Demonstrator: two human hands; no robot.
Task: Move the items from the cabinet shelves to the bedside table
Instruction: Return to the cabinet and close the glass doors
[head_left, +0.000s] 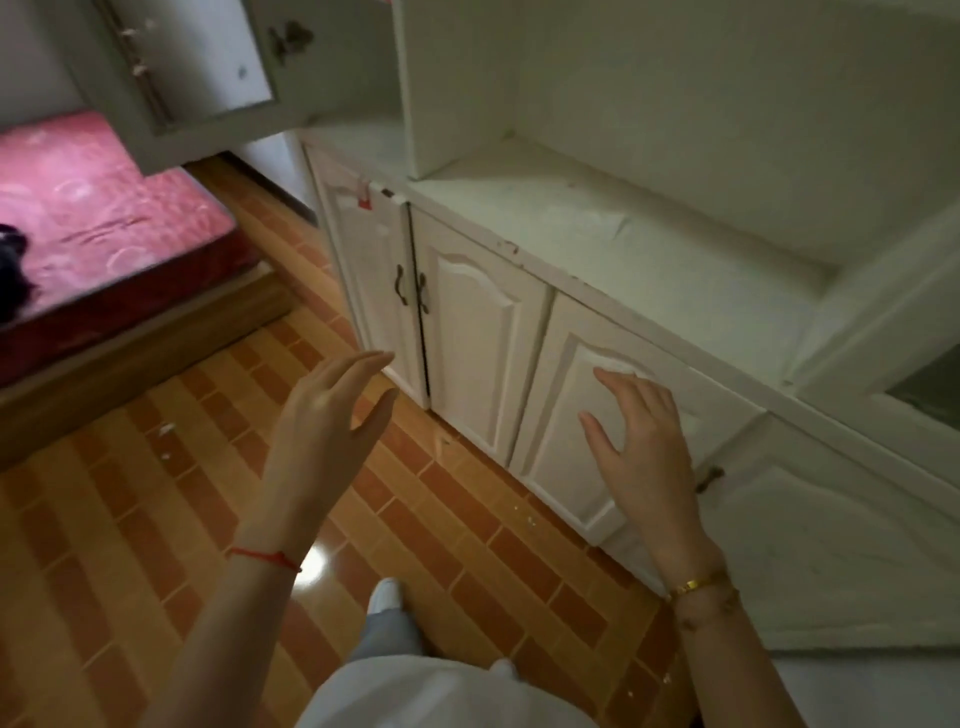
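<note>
A white cabinet (597, 249) fills the right side of the head view, with a bare open shelf above a row of closed lower doors (483, 332). No items show on the shelf. My left hand (327, 415) hovers open in front of the lower doors, fingers spread, a red string on its wrist. My right hand (641, 441) is open too, held in front of a lower door panel, gold bracelet on the wrist. Neither hand holds anything. The bedside table is not in view.
An upper cabinet door (208, 57) hangs open at the top left. A bed with a pink mattress (98, 218) on a wooden base stands at the left, something dark lying at its left edge. The floor (156, 519) is orange tile. My foot (387, 595) shows below.
</note>
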